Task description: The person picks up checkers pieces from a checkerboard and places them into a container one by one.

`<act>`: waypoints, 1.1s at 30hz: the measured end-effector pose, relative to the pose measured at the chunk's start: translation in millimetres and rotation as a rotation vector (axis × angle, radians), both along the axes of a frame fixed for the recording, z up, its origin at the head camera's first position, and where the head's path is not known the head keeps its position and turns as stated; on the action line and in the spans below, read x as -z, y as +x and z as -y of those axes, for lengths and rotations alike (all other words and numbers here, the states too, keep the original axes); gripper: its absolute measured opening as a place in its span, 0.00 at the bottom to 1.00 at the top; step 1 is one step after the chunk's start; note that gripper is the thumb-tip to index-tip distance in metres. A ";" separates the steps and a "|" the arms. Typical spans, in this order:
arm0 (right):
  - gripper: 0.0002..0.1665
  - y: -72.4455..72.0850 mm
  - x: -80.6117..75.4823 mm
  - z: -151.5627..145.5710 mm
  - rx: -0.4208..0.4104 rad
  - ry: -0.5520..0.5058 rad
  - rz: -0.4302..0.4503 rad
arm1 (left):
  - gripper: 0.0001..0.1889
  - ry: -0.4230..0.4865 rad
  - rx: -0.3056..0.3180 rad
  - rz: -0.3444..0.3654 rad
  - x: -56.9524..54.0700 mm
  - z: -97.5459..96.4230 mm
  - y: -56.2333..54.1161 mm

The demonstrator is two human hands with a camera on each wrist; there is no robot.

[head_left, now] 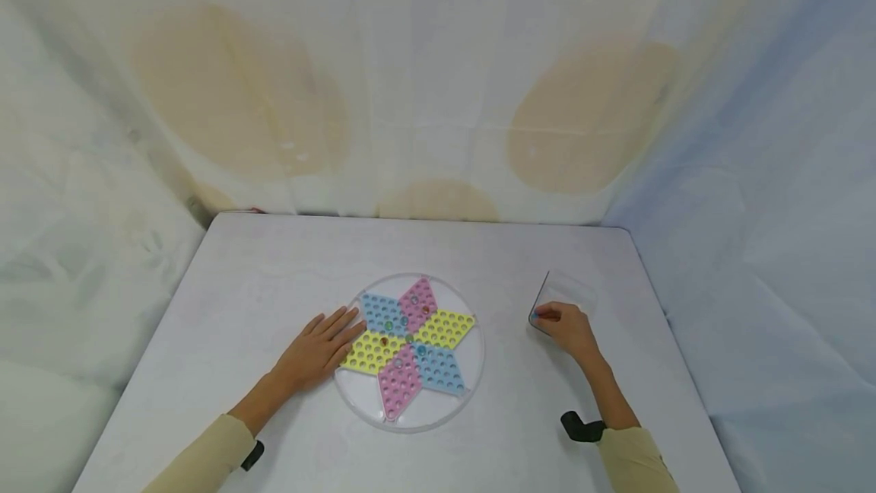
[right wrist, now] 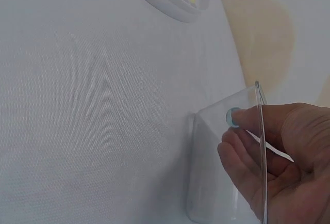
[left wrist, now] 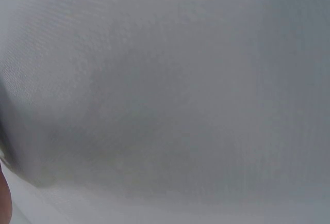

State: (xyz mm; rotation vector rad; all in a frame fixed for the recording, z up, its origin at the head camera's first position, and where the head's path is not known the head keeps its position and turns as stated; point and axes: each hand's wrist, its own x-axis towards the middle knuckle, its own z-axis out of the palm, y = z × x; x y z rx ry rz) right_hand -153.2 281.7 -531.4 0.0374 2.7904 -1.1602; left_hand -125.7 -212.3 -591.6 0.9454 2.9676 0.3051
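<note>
A round Chinese checkers board (head_left: 441, 371) with pink, yellow and blue star points lies on the table, several glass marbles in its holes. My left hand (head_left: 311, 352) rests on its left rim, fingers spread and fairly straight. To the right of the board stands a clear plastic box (right wrist: 206, 182). The fingers of my right hand (head_left: 569, 329) reach into this box. Thumb and fingertips pinch a light blue glass marble (right wrist: 232, 117), seen near the box's wall in the right wrist view. The left wrist view has only a blurred pale surface and a sliver of skin.
A white-covered table (head_left: 274, 249) carries the board and box. Behind it hangs a pale curtain (head_left: 424, 97) with tan round patches, and pale sheets close off both sides. Black straps with small devices (head_left: 582, 427) sit at both wrists.
</note>
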 end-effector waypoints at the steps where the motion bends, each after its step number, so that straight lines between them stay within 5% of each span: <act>1: 0.12 -0.1 -0.2 0.2 0.000 0.003 0.006 | 0.29 -0.003 -0.001 0.001 0.3 0.1 -0.2; 33: 0.07 -12.1 1.4 2.1 -0.032 0.069 0.156 | 0.29 0.006 -0.004 -0.029 2.6 0.1 1.1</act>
